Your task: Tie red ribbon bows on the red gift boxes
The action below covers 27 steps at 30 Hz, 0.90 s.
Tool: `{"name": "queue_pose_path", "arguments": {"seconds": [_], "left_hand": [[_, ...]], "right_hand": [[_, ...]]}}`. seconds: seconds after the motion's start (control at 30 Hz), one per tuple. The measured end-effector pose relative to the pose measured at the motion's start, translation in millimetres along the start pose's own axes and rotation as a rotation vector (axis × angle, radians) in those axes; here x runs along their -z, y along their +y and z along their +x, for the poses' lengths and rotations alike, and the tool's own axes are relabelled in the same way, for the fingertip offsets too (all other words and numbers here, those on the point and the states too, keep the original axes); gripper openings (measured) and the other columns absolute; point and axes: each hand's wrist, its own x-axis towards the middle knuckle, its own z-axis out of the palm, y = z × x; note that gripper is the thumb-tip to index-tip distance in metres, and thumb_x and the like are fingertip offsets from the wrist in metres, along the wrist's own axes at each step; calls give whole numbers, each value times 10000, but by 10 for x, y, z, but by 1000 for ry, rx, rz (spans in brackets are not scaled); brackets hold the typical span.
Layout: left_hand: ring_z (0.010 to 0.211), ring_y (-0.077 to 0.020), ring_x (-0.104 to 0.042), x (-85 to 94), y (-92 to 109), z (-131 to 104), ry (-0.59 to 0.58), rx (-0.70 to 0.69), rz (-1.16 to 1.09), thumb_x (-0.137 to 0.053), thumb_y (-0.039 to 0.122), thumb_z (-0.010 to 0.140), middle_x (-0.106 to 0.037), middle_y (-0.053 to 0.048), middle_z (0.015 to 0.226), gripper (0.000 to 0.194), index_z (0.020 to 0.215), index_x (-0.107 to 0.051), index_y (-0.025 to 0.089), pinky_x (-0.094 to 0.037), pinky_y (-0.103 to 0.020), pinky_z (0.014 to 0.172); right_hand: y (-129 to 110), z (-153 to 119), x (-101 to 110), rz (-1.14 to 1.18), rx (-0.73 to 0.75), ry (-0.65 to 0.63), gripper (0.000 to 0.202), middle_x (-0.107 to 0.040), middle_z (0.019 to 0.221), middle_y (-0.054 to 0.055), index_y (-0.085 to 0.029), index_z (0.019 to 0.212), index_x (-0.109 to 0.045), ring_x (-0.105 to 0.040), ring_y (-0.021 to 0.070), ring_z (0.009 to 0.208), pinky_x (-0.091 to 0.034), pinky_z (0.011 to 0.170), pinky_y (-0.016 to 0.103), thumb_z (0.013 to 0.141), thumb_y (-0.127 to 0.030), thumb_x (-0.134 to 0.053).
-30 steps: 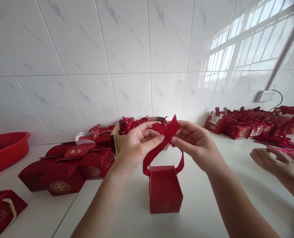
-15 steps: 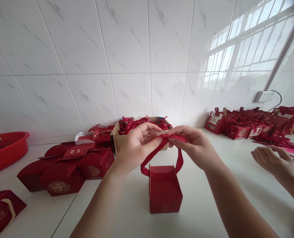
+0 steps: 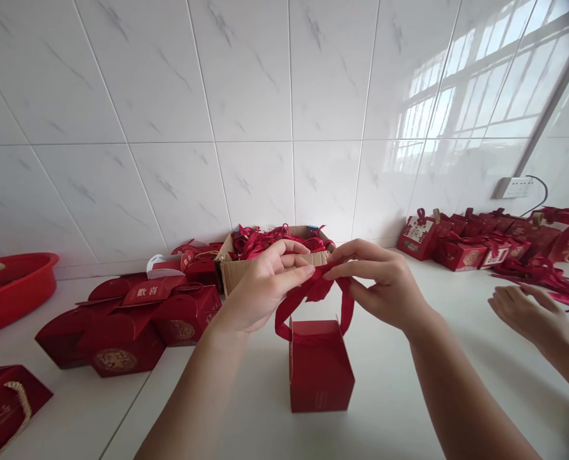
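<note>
Ok so you're pinching a dark red, flat fabric ribbon (image 3: 317,291) between the thumb and fingers of your left hand (image 3: 270,281), tips basically together. Your right hand (image 3: 385,281) is closing on it too, fingertips meeting the left ones around the crossing, thumb tucking in behind the right side. That stuff's probably soft, light and a bit slippery, so I'd be gripping right at the crossing.

The ribbon's looping down to both sides of a small red cardboard box (image 3: 320,370), which is sitting upright just below your hands on the white tabletop (image 3: 265,396). Looks light and stiffish, but its thin walls could be creasing if you're yanking.

Farther out, an open brown carton (image 3: 233,276) is holding tangled ribbons on the far side. Red boxes are crowding the left, near a round red plastic basin (image 3: 39,287); more are lining the far right, with another person's hand (image 3: 529,313) resting nearer.
</note>
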Motion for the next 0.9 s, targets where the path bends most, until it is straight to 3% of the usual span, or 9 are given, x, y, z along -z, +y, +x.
{"name": "queue_pose_path", "arguments": {"seconds": [0.33,0.57,0.77,0.9], "left_hand": [[793,-150,-611,22,-72,51,-87,68,24,-570,258,862,-624,-28,834,192,1021,-490,186,-491,-295,722],[867,-181,-639,-17,-87,50,-64,-47,117,-533,263,879,-663,-37,841,222,1079,-463,196,-485,-368,854],[749,-160,-634,-38,-80,8,55,-201,453,-501,297,894,-675,-10,803,244,1126,-453,236,-469,-272,680],[650,-138,-595,-10,-81,-7,71,-256,592,-489,293,898,-664,9,764,238,1130,-470,246,-408,-245,598]], "right_hand": [[45,-5,-33,-67,44,26,315,-599,961,73,-191,831,-677,-638,176,853,-560,645,292,793,23,-449],[68,-9,-20,-42,-39,-18,326,-599,970,61,-233,846,-678,-626,186,862,-552,640,309,791,-4,-453],[103,-14,1,36,-69,-65,412,-595,1047,59,-247,891,-712,-605,185,901,-550,719,343,743,29,-444],[118,-19,37,129,-108,-98,430,-582,1081,58,-255,877,-734,-578,200,966,-532,772,363,720,40,-463]]}}
